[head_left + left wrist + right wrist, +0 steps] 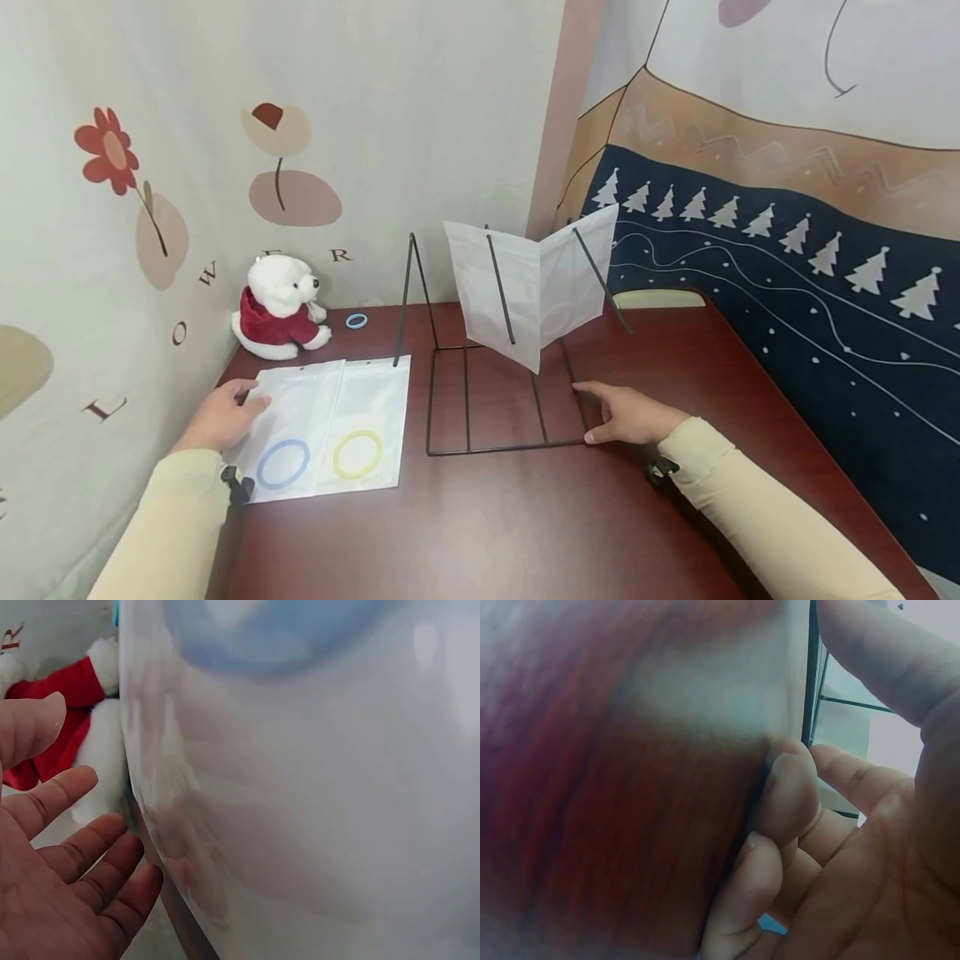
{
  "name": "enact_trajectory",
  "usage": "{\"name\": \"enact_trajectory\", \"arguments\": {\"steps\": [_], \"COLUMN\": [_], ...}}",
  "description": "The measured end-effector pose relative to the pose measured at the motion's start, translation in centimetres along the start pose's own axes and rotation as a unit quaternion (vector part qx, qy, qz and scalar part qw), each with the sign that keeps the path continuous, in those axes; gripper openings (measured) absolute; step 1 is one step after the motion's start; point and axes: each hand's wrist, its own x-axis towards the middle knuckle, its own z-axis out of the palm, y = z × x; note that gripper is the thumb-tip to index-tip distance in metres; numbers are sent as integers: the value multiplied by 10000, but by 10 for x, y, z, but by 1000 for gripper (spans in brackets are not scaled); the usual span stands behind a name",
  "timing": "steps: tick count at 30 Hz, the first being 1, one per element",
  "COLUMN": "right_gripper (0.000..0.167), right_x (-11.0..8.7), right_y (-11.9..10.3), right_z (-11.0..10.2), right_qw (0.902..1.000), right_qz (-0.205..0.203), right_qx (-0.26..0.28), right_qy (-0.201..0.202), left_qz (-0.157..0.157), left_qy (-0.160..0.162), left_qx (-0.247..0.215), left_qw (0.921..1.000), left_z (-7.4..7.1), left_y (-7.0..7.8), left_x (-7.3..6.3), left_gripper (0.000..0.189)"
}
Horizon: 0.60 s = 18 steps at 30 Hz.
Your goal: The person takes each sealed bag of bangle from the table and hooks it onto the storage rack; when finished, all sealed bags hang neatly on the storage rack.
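Observation:
A white two-panel sheet point(330, 400) lies on the table, a blue ring point(282, 464) showing on its left panel and a yellow ring point(357, 454) on its right. My left hand point(222, 414) is at the sheet's left edge, fingers loosely spread in the left wrist view; whether it touches the sheet I cannot tell. A black wire rack point(487, 451) stands to the right. Over its upright prongs hangs another white two-panel sheet point(501, 287), folded in the middle. My right hand point(630, 413) touches the rack's right side, thumb at the front corner and index finger farther back, held apart.
A white plush bear point(281, 292) in a red garment sits at the back left, beside a small blue ring point(357, 321). Printed cloth walls point(420, 100) border the brown table point(525, 517). A pale object point(660, 299) lies at the back right edge.

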Motion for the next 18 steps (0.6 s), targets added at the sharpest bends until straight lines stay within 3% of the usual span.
{"name": "enact_trajectory", "arguments": {"steps": [9, 18], "right_gripper": [87, 87], "right_x": [1, 0], "right_y": [1, -1], "right_z": [0, 0], "right_qw": [10000, 9999], "right_qz": [54, 82], "right_qx": [0, 49], "right_qy": [-25, -29], "left_qz": [-255, -230], "left_qy": [-209, -329], "left_qx": [201, 377], "left_qw": [9993, 9985], "left_z": [-4, -6], "left_y": [-2, -1], "left_x": [-2, -2], "left_gripper": [81, 85]}}
